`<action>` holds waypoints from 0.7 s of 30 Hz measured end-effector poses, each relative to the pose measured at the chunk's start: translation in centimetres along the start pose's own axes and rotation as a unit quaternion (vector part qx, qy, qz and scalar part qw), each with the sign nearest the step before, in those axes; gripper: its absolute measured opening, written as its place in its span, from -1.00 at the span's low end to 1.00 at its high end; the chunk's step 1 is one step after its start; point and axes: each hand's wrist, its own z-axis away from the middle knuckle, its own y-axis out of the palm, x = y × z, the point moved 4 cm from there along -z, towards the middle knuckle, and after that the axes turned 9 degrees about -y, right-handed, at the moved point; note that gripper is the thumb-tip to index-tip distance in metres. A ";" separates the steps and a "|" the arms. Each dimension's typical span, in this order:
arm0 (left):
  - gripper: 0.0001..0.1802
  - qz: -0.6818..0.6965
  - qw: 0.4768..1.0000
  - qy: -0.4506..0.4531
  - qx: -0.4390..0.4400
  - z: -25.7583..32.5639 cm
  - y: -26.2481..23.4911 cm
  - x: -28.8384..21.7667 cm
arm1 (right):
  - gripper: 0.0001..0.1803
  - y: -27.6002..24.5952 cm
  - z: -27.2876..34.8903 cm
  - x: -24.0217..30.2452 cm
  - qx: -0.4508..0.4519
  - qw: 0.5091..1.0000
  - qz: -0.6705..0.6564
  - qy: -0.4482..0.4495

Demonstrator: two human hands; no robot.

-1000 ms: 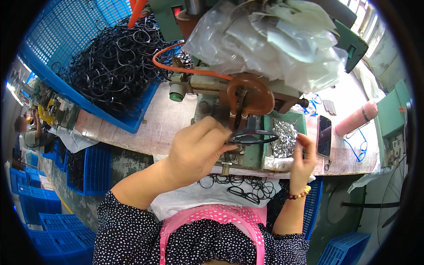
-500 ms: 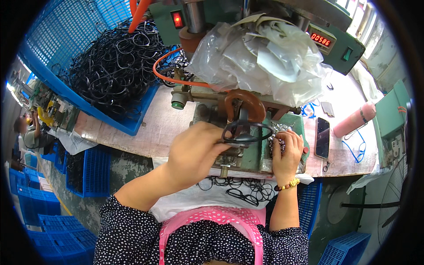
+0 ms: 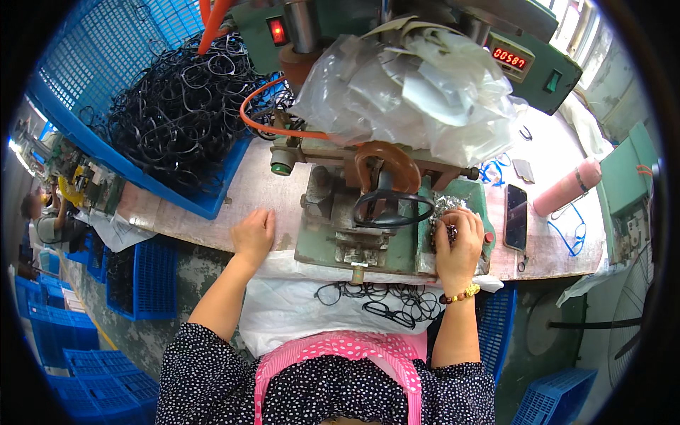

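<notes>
A black eyeglass frame (image 3: pixel 394 222) sits in the green press (image 3: pixel 312 258), just below its brown curved part (image 3: pixel 367 170). My left hand (image 3: pixel 253 234) rests on the table left of the press, away from the frame, its fingers curled closed with nothing showing in them. At the press's right side my right hand (image 3: pixel 462 244) is in a pile of small shiny metal pieces (image 3: pixel 449 206), fingers and thumb drawn together around some of them. Several more black frames (image 3: pixel 389 312) lie on the white cloth (image 3: pixel 276 304) in front of me.
A blue crate (image 3: pixel 131 173) heaped with black frames (image 3: pixel 191 106) stands back left. Crumpled clear plastic (image 3: pixel 411 92) covers part of the press. To the right lie a phone (image 3: pixel 516 219), a pink bottle (image 3: pixel 567 188) and a blue cord (image 3: pixel 570 241). A person works far left.
My left hand has let go of the black eyeglass frame and drawn back left to the table. The frame stays in the press. My right hand remains at the metal pieces.
</notes>
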 end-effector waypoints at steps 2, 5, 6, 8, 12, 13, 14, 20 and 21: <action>-0.70 0.004 1.000 -0.016 0.003 0.2 0.1 0.0 | -0.93 -0.1 0.2 -0.2 -0.031 0.999 -0.012 0.022; -0.68 0.025 0.999 -0.028 0.011 0.1 -0.4 -0.2 | -0.91 -0.3 0.7 -0.5 -0.071 0.996 -0.025 0.037; -0.67 0.036 0.999 -0.030 0.012 0.1 -0.5 -0.2 | -0.93 -0.3 0.8 -0.5 -0.098 0.994 -0.031 0.030; -0.67 0.045 0.998 -0.032 0.013 0.1 -0.7 -0.3 | -0.93 -0.1 1.3 -1.0 -0.111 0.990 -0.063 0.067; -0.66 0.053 0.998 -0.032 0.003 0.1 -0.8 -0.4 | -0.93 0.3 2.0 -1.7 -0.124 0.984 -0.072 0.109; -0.66 0.057 0.998 -0.032 0.006 0.1 -0.8 -0.3 | -0.92 0.3 2.0 -1.8 -0.129 0.980 -0.087 0.122; -0.65 0.059 0.998 -0.031 0.004 0.0 -0.9 -0.3 | -0.92 0.0 2.0 -1.5 -0.140 0.984 -0.065 0.087; -0.66 0.033 0.996 -0.070 0.045 0.1 -0.8 -0.1 | -0.84 -0.3 1.6 -1.0 -0.134 0.986 -0.077 0.069; -0.66 0.029 0.996 -0.072 0.043 0.1 -0.8 -0.1 | -0.84 -0.4 1.5 -0.9 -0.139 0.987 -0.068 0.047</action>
